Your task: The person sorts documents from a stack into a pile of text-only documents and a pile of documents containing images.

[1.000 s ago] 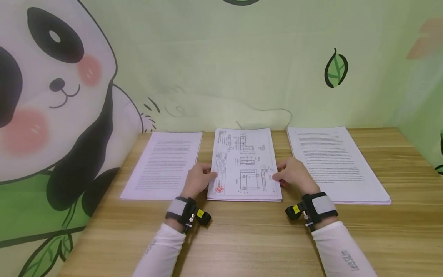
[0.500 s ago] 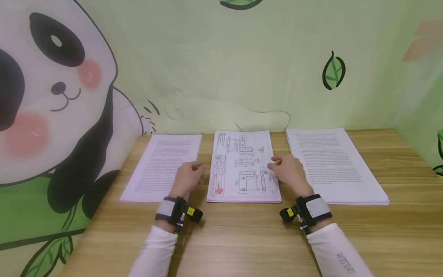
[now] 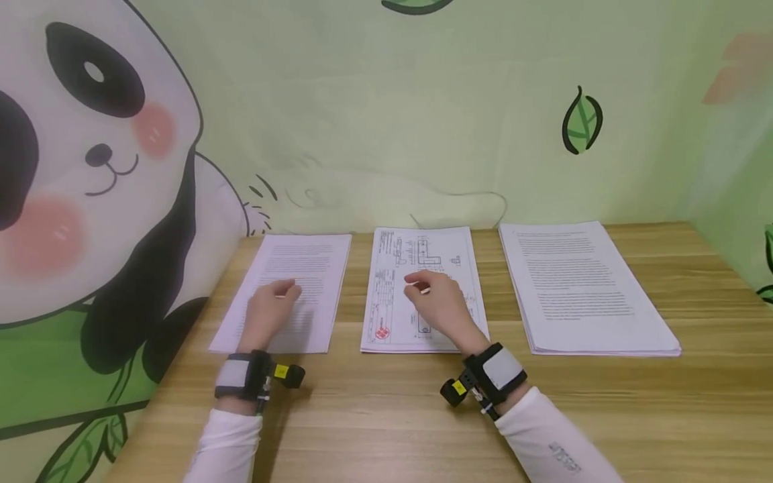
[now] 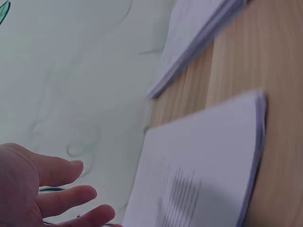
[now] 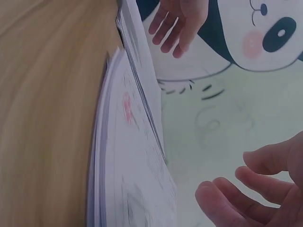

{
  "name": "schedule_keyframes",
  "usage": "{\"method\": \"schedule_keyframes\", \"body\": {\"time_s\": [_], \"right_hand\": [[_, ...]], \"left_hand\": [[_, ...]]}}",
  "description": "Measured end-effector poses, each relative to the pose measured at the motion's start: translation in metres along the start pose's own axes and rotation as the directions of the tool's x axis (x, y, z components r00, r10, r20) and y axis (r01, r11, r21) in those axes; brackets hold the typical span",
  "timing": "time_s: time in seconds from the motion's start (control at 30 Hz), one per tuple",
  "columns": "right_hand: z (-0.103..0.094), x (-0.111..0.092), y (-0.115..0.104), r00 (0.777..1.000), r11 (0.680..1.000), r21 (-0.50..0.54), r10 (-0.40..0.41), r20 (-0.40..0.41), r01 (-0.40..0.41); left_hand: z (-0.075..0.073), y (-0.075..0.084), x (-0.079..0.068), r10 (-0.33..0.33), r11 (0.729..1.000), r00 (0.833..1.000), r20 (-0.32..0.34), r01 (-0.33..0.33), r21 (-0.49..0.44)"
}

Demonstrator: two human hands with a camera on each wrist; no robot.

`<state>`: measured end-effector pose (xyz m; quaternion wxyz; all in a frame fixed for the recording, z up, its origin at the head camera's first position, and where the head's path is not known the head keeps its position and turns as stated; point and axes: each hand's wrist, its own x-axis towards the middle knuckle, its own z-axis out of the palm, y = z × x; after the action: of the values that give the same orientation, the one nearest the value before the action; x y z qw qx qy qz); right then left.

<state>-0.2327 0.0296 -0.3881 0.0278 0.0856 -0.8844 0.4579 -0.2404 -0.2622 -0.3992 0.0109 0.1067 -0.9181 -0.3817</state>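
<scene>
Three stacks of paper lie side by side on the wooden table. Over the left stack of printed text pages [image 3: 302, 255] hovers my left hand [image 3: 270, 312], its fingers relaxed and nothing in them. The middle stack of technical drawings [image 3: 386, 282], with a red stamp at its lower left, lies beneath my right hand [image 3: 441, 305]. That hand is raised above the sheets with loosely bent fingers and holds nothing. In the right wrist view, a gap shows between the right fingers [image 5: 213, 198] and the drawings [image 5: 137, 156].
A thicker stack of text pages [image 3: 580, 282] lies to the right. The wooden table [image 3: 386, 416] extends in front of the stacks. Behind it stands a pale green backdrop [image 3: 386, 121] with a printed panda [image 3: 121, 181].
Both hands have let go of the middle stack's sides and moved left. The left hand has come over the left stack, the right hand over the middle one. The stacks stayed put.
</scene>
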Motion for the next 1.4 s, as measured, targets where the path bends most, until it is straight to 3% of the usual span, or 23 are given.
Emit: {"method": "schedule_keyframes", "body": {"time_s": [0.2,0.37,0.5,0.63,0.77,0.9,1.07,1.13,1.3,1.4], "right_hand": [[0.027,0.003,-0.018,0.998,0.995,0.093,-0.048,0.033,0.045],[0.051,0.006,-0.029,0.985,0.986,0.154,-0.090,0.146,0.067],[0.067,0.007,-0.035,0.973,0.978,0.208,-0.066,0.223,0.019],[0.080,0.009,-0.039,0.970,0.967,0.249,-0.016,0.243,-0.046],[0.092,0.010,-0.040,0.954,0.934,0.321,0.059,0.295,-0.157],[0.101,0.009,-0.038,0.920,0.874,0.399,0.121,0.374,-0.277],[0.103,0.009,-0.033,0.896,0.794,0.499,0.124,0.427,-0.348],[0.103,0.011,-0.032,0.885,0.730,0.564,0.118,0.451,-0.385],[0.104,0.017,-0.029,0.857,0.528,0.695,0.140,0.495,-0.488],[0.104,0.020,-0.026,0.844,0.465,0.716,0.157,0.512,-0.521]], "left_hand": [[-0.024,-0.023,-0.003,-0.067,0.998,0.998,0.006,0.067,0.020],[-0.037,-0.040,-0.002,-0.123,0.992,0.992,0.038,0.121,0.039],[-0.043,-0.045,0.000,-0.155,0.986,0.986,0.053,0.151,0.072],[-0.045,-0.049,0.003,-0.172,0.984,0.984,0.052,0.168,0.066],[-0.044,-0.056,0.005,-0.182,0.982,0.981,0.071,0.178,0.064],[-0.042,-0.063,0.006,-0.187,0.980,0.979,0.085,0.180,0.087],[-0.041,-0.065,0.006,-0.198,0.976,0.974,0.112,0.185,0.116],[-0.041,-0.065,0.006,-0.203,0.973,0.970,0.133,0.185,0.136],[-0.042,-0.059,0.005,-0.192,0.972,0.964,0.185,0.161,0.170],[-0.042,-0.056,0.004,-0.168,0.976,0.965,0.201,0.134,0.172]]}}
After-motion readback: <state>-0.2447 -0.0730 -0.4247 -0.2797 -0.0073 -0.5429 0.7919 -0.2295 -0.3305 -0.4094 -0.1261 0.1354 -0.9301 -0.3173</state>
